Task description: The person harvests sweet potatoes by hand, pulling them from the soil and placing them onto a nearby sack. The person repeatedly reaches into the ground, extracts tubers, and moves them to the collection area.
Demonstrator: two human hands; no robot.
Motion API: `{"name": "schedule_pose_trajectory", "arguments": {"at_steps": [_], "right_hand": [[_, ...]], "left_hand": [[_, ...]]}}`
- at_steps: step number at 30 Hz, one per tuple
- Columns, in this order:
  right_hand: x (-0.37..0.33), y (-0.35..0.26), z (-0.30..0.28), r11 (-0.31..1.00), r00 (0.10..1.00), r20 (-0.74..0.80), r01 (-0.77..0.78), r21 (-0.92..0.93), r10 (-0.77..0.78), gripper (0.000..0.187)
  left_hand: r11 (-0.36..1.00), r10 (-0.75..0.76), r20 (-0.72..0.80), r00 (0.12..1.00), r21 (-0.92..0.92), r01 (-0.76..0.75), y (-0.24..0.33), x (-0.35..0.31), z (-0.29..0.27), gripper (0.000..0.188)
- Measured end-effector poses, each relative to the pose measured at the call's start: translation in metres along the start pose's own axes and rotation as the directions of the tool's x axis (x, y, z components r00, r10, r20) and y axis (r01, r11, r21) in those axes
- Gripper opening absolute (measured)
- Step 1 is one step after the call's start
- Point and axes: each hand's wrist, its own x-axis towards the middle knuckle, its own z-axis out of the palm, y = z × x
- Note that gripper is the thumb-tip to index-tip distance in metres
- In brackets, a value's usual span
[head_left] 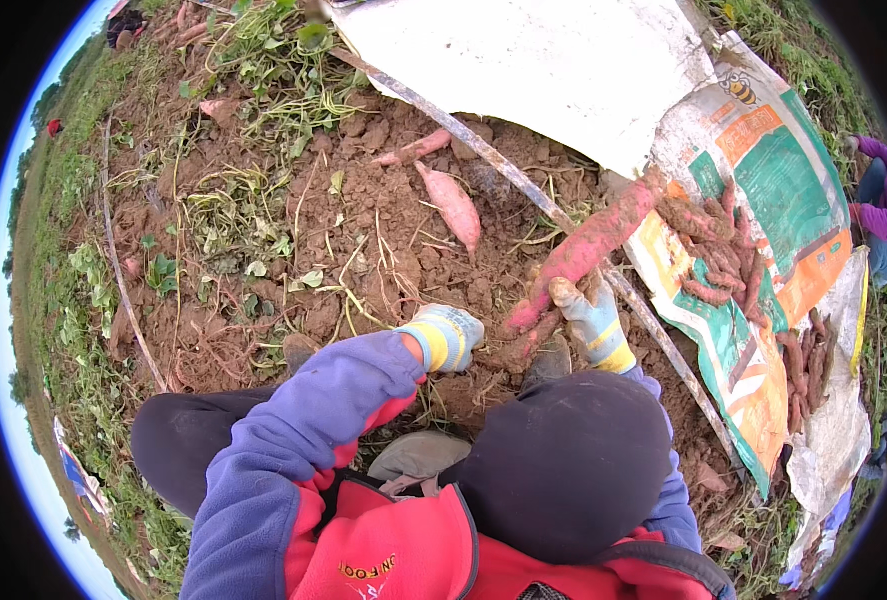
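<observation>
Both my hands wear light blue and yellow work gloves. My right hand (594,322) is closed round the lower part of a long, soil-caked pink sweet potato (596,240), whose far end reaches the edge of the sacks. Low beside it, close to the soil, shows a smaller muddy root (529,338). My left hand (444,337) is curled closed at the ground to the left of the sweet potato; its fingertips are turned away, so what they hold, if anything, is hidden. Beyond it lie a loose sweet potato (451,210) and a slimmer one (414,149) on the soil.
A long thin pole (474,140) runs diagonally past my right hand. To the right, heaped sweet potatoes (724,250) lie on a printed green and orange sack (794,190). A white sheet (534,70) spreads ahead. Vines (254,190) cover the left. A person in purple (884,195) is at far right.
</observation>
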Motion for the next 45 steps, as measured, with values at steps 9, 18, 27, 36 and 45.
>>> {"name": "schedule_pose_trajectory", "arguments": {"at_steps": [9, 18, 27, 36, 45], "right_hand": [[0.03, -0.018, -0.064, 0.817, 0.973, -0.205, 0.2, 0.541, -0.103, 0.035], [0.012, -0.009, -0.057, 0.915, 0.881, -0.332, -0.224, 0.337, 0.338, 0.048], [-0.011, -0.025, 0.011, 0.976, 0.977, 0.191, -0.124, 0.179, 0.09, 0.047], [0.017, 0.014, -0.031, 0.999, 0.992, 0.124, -0.015, 0.048, 0.009, 0.05], [0.041, 0.003, -0.055, 0.744, 0.748, -0.253, 0.44, -0.503, -0.614, 0.041]], "left_hand": [[0.545, -0.034, -0.224, 0.974, -0.821, -0.17, -0.02, 0.018, 0.018, 0.03], [0.114, -0.1, -0.516, 0.851, -0.855, -0.505, 0.01, 0.036, 0.036, 0.024], [0.604, 0.054, -0.605, 0.795, -0.614, -0.508, 0.021, 0.009, 0.009, 0.025], [0.688, -0.153, -0.352, 0.923, -0.708, -0.156, 0.035, 0.003, 0.002, 0.04], [0.967, -0.184, -0.233, 0.955, -0.217, 0.134, 0.032, -0.006, -0.006, 0.029]]}}
